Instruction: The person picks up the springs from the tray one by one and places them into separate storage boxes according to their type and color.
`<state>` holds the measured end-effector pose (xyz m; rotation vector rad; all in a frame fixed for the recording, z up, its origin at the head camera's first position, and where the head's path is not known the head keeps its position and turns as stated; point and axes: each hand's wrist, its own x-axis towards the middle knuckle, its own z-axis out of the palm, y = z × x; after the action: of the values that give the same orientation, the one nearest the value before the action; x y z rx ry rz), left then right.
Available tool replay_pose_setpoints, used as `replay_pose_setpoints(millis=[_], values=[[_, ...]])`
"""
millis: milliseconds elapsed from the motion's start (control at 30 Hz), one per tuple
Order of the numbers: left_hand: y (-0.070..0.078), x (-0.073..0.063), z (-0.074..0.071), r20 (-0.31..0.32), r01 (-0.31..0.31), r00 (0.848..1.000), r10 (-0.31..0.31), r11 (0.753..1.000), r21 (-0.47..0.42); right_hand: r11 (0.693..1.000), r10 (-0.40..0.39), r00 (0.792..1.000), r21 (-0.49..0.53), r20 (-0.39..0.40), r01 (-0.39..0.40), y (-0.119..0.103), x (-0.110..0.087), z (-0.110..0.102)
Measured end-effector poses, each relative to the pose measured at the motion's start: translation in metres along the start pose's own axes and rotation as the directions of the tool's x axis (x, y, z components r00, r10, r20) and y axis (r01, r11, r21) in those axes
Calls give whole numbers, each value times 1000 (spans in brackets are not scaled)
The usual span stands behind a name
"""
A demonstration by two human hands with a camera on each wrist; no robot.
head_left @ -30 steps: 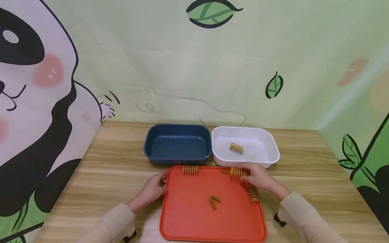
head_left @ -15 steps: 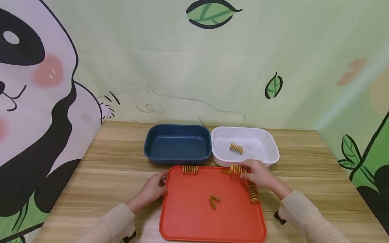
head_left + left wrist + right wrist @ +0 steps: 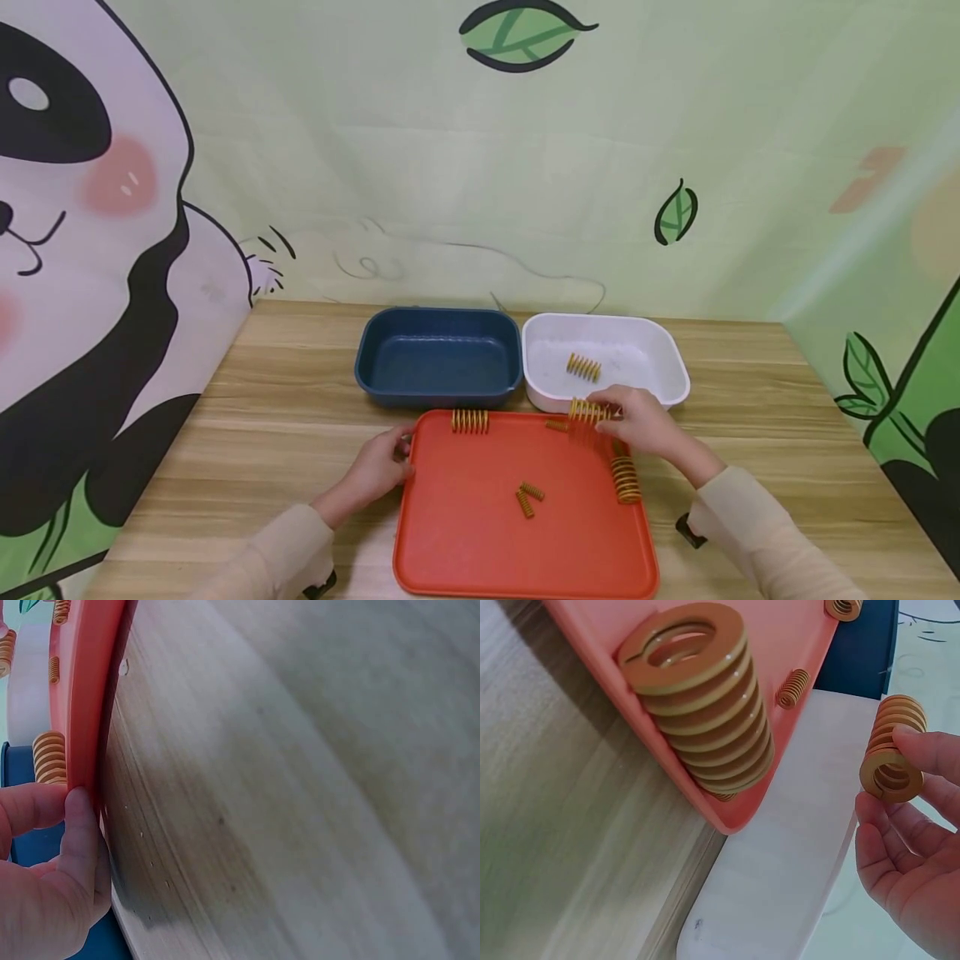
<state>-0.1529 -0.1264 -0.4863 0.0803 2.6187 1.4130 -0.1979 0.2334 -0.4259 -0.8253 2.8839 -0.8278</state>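
Observation:
My right hand [image 3: 637,421] pinches a large yellow coil spring [image 3: 589,411] between thumb and fingers, above the far right part of the red tray [image 3: 480,533]. In the right wrist view this spring [image 3: 896,742] is held off the tray, in front of the white bin. My left hand [image 3: 375,467] grips the tray's left rim near its far corner, thumb and fingers at the edge in the left wrist view. Another large spring [image 3: 470,421] lies along the far rim and one more [image 3: 626,480] at the right rim. Two small springs [image 3: 532,490] lie mid-tray.
Behind the tray stand a dark blue bin [image 3: 438,398] and a white bin [image 3: 660,387], side by side. One spring [image 3: 583,367] lies in the white bin. A small spring [image 3: 556,425] sits by the tray's far rim. Everything rests on a wooden table [image 3: 285,367] before a printed cloth.
My right hand has lifted the large spring off the tray and moved it slightly up toward the white bin. The left hand and the tray have stayed in place.

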Motion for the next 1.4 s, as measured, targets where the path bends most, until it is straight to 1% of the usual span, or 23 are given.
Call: replay_pose_setpoints(millis=[200, 300, 667, 967, 1167, 1400], values=[[-1, 0, 0, 0, -1, 1000, 1, 1000, 3, 1000, -1, 1000, 3, -8, 1, 2, 2, 0], [-1, 0, 0, 4, 0, 1000, 0, 1000, -10, 1000, 0, 1000, 8, -14, 0, 2, 2, 0], [0, -1, -1, 19, 9, 1000, -8, 999, -41, 1000, -16, 998, 0, -67, 16, 1, 7, -4], [-1, 0, -1, 7, 7, 1000, -7, 1000, -8, 1000, -20, 998, -2, -66, 20, 0, 13, -10], [-1, 0, -1, 10, 11, 1000, -11, 1000, -16, 1000, -30, 997, -9, -76, 29, -1, 15, -13], [-1, 0, -1, 6, 9, 1000, -9, 1000, 1, 999, -35, 996, -8, -84, 35, 0, 17, -14]])
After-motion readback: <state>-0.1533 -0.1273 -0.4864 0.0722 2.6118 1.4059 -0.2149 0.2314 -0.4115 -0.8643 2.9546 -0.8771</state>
